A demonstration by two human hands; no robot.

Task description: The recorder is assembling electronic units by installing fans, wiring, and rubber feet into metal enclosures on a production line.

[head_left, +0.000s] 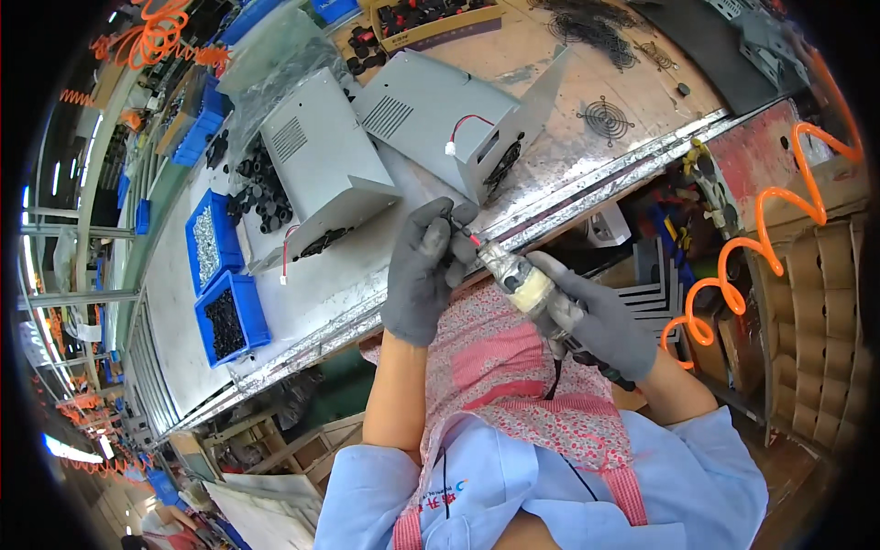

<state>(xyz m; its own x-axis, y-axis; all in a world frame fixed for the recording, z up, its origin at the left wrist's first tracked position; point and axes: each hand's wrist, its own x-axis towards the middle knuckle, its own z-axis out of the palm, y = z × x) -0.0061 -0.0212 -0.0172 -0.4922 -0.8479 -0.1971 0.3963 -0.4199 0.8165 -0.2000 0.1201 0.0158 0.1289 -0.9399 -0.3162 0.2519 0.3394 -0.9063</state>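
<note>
My right hand (pixel 605 321), in a grey glove, is wrapped round a power screwdriver (pixel 527 286) with a worn, tape-wrapped body. The tool points up and to the left, toward my left hand (pixel 422 275). That hand, gloved too, has its fingers closed at the tip of the bit; what they pinch is too small to make out. Just beyond my hands, two grey sheet-metal housings (pixel 316 151) (pixel 435 105) lie on the bench. Each has vent slots, a black fan at its near end and a red-and-black lead with a white plug.
Blue bins of silver screws (pixel 206 243) and black small parts (pixel 225 321) stand at left, near black plastic parts (pixel 266 192). A round wire fan guard (pixel 606 120) lies right of the housings. A coiled orange hose (pixel 733 275) hangs at right. The metal bench edge (pixel 357 316) crosses before me.
</note>
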